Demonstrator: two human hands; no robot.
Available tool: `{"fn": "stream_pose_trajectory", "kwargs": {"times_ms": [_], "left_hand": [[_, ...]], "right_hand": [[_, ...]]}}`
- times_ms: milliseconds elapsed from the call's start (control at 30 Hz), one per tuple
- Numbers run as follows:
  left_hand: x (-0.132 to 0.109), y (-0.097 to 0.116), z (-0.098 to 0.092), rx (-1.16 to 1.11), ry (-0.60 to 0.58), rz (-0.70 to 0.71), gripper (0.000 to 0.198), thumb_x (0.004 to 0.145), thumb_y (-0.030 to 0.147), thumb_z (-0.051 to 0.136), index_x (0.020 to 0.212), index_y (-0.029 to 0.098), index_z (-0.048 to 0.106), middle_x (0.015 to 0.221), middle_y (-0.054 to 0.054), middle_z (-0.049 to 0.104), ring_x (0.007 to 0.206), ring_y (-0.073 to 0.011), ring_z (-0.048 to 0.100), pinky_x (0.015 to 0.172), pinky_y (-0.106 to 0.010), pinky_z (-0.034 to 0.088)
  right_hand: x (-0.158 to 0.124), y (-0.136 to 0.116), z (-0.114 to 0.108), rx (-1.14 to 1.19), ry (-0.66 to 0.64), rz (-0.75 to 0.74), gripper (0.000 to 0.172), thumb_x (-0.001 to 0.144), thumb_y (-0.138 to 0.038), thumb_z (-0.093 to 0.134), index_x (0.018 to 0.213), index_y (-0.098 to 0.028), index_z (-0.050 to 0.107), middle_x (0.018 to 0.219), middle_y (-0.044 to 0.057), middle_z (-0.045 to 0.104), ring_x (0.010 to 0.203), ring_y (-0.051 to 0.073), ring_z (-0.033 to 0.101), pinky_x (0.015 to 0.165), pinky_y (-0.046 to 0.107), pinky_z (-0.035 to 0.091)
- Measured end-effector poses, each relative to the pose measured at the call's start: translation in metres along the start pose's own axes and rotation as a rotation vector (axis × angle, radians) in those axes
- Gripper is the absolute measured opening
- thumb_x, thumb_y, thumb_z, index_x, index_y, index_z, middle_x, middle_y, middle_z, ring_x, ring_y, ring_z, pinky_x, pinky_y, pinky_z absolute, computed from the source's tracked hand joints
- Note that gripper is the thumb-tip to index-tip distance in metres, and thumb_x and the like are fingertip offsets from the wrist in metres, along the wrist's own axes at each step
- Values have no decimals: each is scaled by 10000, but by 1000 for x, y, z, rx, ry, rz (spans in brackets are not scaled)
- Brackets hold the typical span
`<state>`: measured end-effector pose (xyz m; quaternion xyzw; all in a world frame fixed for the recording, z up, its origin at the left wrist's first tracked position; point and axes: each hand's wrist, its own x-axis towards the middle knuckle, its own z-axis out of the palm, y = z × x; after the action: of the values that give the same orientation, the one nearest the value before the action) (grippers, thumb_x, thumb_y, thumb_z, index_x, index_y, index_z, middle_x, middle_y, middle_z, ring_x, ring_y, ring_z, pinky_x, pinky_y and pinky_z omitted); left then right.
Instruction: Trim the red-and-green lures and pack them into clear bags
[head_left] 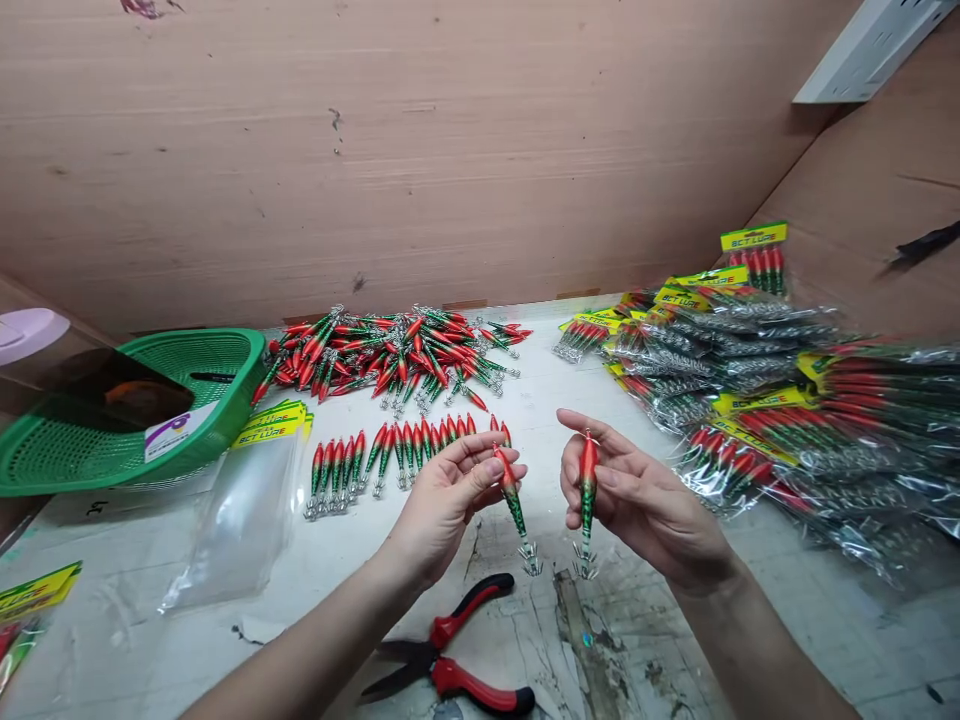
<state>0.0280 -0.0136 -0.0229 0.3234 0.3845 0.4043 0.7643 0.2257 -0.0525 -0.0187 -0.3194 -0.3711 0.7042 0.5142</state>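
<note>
My left hand [457,485] pinches a red and green fishing lure [511,498] near its red end, hooks hanging down. Level with it, my right hand [637,490] grips a second fishing lure [588,485] between thumb and fingers, also with its hooks at the bottom. The two lures hang side by side, apart from each other. Behind my left hand, a row of similar lures [409,445] lies on the table. Below the hands sit pliers [442,655] with red and black handles, their jaws apart and pointing left.
A heap of loose lures [390,350] lies at the back. Filled lure packets [720,350] are piled on the right. On the left are a green basket [232,360] and empty clear bags [244,520] with yellow headers. A wooden wall [450,150] rises behind the table.
</note>
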Motion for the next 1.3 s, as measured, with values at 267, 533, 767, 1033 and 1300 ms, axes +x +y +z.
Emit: {"fn": "stream_pose_trajectory", "kwargs": {"times_ms": [267, 533, 767, 1033, 1300], "left_hand": [[93, -19, 36, 629, 12, 140, 229, 726, 60, 623, 938, 145, 626, 730, 10, 588, 687, -142, 633, 792, -372, 521], [95, -26, 38, 767, -2, 260, 196, 668, 38, 644, 818, 162, 665, 923, -64, 614, 1030, -239, 562, 1001, -423, 373], [34, -23, 16, 465, -280, -6, 402, 661, 321, 757, 1000, 145, 633, 736, -13, 646, 659, -135, 612, 671, -290, 500], [-17, 11, -25, 183, -144, -177, 291, 675, 249, 779, 922, 148, 660, 749, 27, 571, 641, -48, 529, 604, -174, 441], [-52, 20, -38, 60, -51, -172, 344, 716, 204, 744, 1020, 197, 583, 777, 20, 584, 653, -70, 549, 608, -204, 487]], "right_hand": [[15, 14, -24, -220, 412, -107, 411, 728, -391, 718, 1061, -266, 512, 829, -32, 555, 720, 118, 549, 617, 257, 495], [11, 12, -30, -311, 382, -117, 410, 728, -415, 702, 1058, -255, 517, 817, -27, 539, 661, 111, 542, 575, 264, 490], [8, 28, -9, -475, 264, -130, 340, 760, -397, 670, 1022, -235, 524, 821, 2, 593, 789, 162, 594, 729, 325, 507], [-12, 49, 28, -1179, 233, -434, 56, 887, -216, 468, 908, -201, 517, 905, 67, 553, 870, 201, 522, 777, 362, 451], [-58, 145, 51, -1913, -126, -723, 274, 728, -462, 648, 809, -212, 572, 1182, 159, 606, 1184, 365, 473, 919, 492, 440]]}}
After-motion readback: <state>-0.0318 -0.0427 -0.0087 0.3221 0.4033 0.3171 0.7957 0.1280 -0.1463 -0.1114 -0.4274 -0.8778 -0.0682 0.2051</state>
